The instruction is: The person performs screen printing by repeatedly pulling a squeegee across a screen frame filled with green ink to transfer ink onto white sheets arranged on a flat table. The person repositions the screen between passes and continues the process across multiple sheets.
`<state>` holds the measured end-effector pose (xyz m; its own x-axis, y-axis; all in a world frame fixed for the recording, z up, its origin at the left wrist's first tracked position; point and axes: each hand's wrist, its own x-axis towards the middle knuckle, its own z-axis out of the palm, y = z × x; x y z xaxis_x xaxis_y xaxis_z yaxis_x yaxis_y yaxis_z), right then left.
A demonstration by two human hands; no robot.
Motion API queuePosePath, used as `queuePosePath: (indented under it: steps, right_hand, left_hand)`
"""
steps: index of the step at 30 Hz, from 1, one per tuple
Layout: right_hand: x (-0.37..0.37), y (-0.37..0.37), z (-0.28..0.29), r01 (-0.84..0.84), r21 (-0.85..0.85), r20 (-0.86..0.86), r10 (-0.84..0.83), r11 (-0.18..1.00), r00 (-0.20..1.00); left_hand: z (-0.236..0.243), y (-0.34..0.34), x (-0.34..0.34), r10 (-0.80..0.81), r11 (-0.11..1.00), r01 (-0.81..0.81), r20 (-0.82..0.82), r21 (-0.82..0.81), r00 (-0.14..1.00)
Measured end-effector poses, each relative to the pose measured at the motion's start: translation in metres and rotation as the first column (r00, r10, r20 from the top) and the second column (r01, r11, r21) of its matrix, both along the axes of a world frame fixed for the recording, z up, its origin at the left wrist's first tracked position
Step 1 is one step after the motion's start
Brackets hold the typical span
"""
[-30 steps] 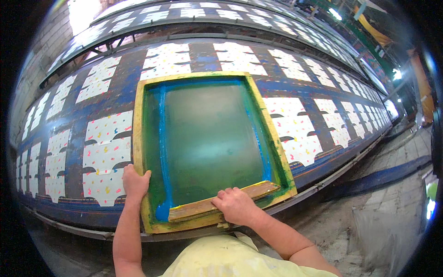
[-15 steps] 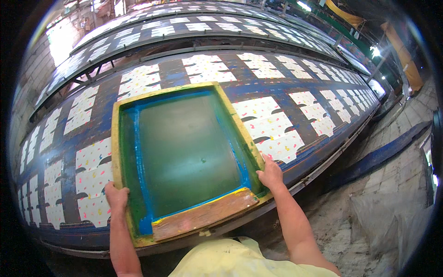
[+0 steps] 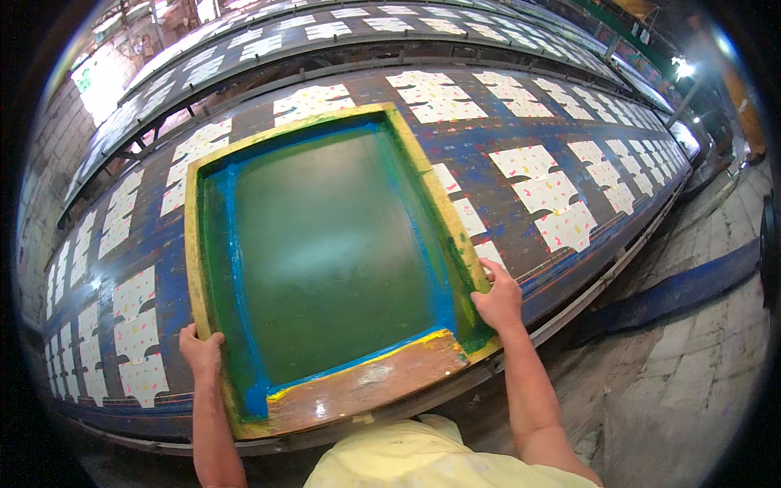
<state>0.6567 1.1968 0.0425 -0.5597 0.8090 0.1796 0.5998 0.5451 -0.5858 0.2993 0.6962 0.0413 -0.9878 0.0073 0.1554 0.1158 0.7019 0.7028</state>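
A large yellow-edged screen printing frame [image 3: 193, 244] is between my hands, its green mesh [image 3: 325, 260] bordered by blue strips. My left hand [image 3: 202, 351] grips its left side near the bottom, thumb over the rim. My right hand [image 3: 498, 299] grips the right side, a little higher up, fingers curled round the edge. Inside the frame's near end lies a wooden squeegee [image 3: 370, 384] with yellow ink along its upper edge. The frame is over the printing table [image 3: 521, 134]; whether it touches the surface, I cannot tell. Part of a white patterned fabric piece [image 3: 464, 210] shows beside its right edge.
Rows of white cut fabric pieces [image 3: 547, 195] with small coloured prints lie along the dark blue table. More long tables [image 3: 325, 50] with similar pieces run behind it. A metal rail [image 3: 602, 276] edges the near side. To the right, a blue strip [image 3: 675, 285] lies on the floor.
The frame has moved right along the table with both hands on it. It now partly covers the fabric piece that lay beside its right edge. The squeegee stays inside the frame.
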Motion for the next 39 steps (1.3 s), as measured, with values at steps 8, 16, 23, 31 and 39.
queuePosePath:
  steps: [8,16,23,31,39]
  right_hand:
    - [0.077,0.134,-0.014,0.105,-0.113,0.065,-0.098,0.988,0.993]
    - [0.116,0.217,-0.043,0.000,-0.293,-0.102,-0.031,0.956,0.994]
    - [0.124,0.234,-0.042,0.012,-0.312,-0.040,-0.026,0.950,0.999]
    - [0.122,0.219,-0.028,-0.064,-0.099,0.042,0.069,0.993,0.997]
    - [0.119,0.059,0.050,-0.827,-0.179,0.130,0.846,0.533,0.517]
  left_hand:
    - [-0.033,0.135,0.090,-0.029,1.000,0.028,-0.022,-0.008,0.999]
    - [-0.039,0.199,0.134,-0.055,0.994,0.045,-0.096,-0.099,0.994]
    - [-0.033,0.223,0.144,-0.018,0.996,0.019,0.021,-0.087,1.000]
    - [-0.048,0.219,0.142,-0.020,0.997,0.020,-0.001,-0.080,1.000]
    - [-0.049,0.209,0.134,-0.112,0.987,0.125,0.130,-0.100,0.985]
